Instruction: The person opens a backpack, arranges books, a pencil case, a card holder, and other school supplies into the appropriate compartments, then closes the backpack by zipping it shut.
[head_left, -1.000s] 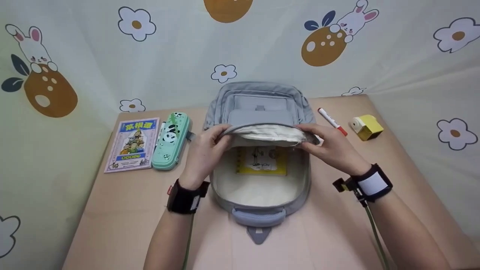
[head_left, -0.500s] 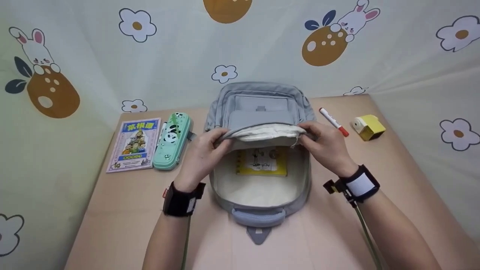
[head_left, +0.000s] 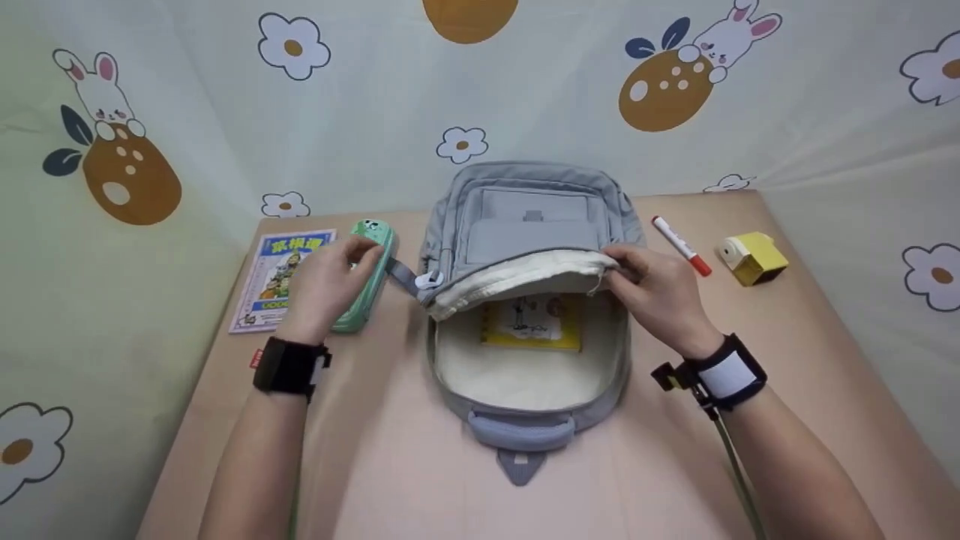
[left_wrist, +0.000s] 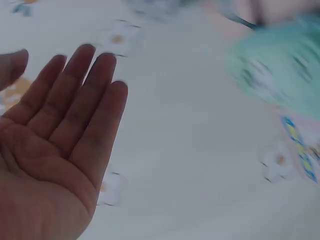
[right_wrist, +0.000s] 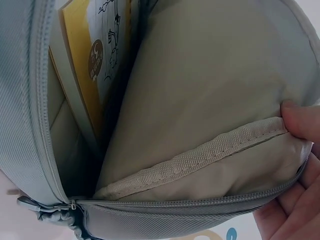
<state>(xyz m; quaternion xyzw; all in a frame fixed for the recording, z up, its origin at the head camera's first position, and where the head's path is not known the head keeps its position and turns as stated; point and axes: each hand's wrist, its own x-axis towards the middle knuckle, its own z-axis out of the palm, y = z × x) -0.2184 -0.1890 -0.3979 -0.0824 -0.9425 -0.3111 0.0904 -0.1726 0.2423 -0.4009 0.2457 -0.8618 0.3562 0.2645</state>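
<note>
A grey backpack (head_left: 536,202) lies on its back, its main compartment unzipped. My right hand (head_left: 664,300) pinches the edge of the front flap (head_left: 517,277) on its right side, thumb on the pale lining in the right wrist view. My left hand (head_left: 330,281) is off the bag, above the green pencil case (head_left: 379,240) and partly covering it. In the left wrist view its fingers (left_wrist: 75,100) are nearly straight and hold nothing. Inside the compartment is a yellow-edged notebook (head_left: 532,341), also visible in the right wrist view; the flap hides its upper part.
A comic-style book (head_left: 255,307) lies at the left beside the pencil case, partly behind my left hand. To the right of the bag are a marker (head_left: 681,246) with a red cap and a yellow and white box-shaped object (head_left: 754,259). A printed cloth (head_left: 375,112) hangs behind the table.
My left hand has let go of the flap and moved left to over the pencil case. The flap's left side has dropped. My right hand still holds its side.
</note>
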